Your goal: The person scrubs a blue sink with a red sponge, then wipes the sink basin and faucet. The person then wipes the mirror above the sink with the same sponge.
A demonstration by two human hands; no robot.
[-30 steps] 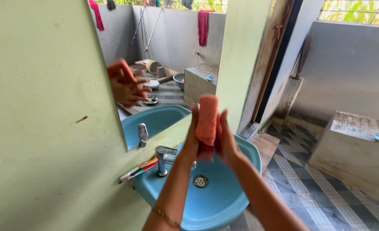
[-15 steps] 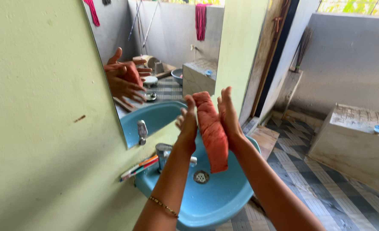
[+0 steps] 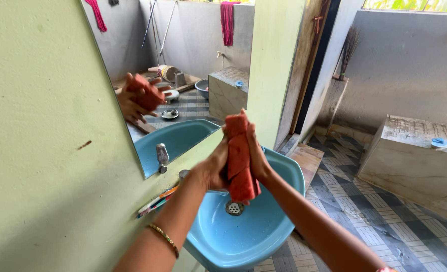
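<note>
The rolled, wet-looking orange-red cloth (image 3: 239, 158) stands nearly upright above the light blue ceramic wash basin (image 3: 279, 221), over the round metal drain (image 3: 234, 208); the left hand (image 3: 211, 168) and right hand (image 3: 256, 158) press it between their palms, one on each side, so the grip is closed flat against the roll rather than wrapped round it; the left hand is blurred, so its fingers are hard to read. The step in hand looks like rolling or squeezing the cloth; carrying on would call for steady palm pressure with the roll kept over the bowl. Left of the basin, toothbrushes (image 3: 155, 201) lie on its rim; a wall mirror (image 3: 178, 75) hangs beyond on the pale green wall (image 3: 42, 151); far right, a stone block (image 3: 415, 156) sits on the patterned tiled floor (image 3: 364, 221).
</note>
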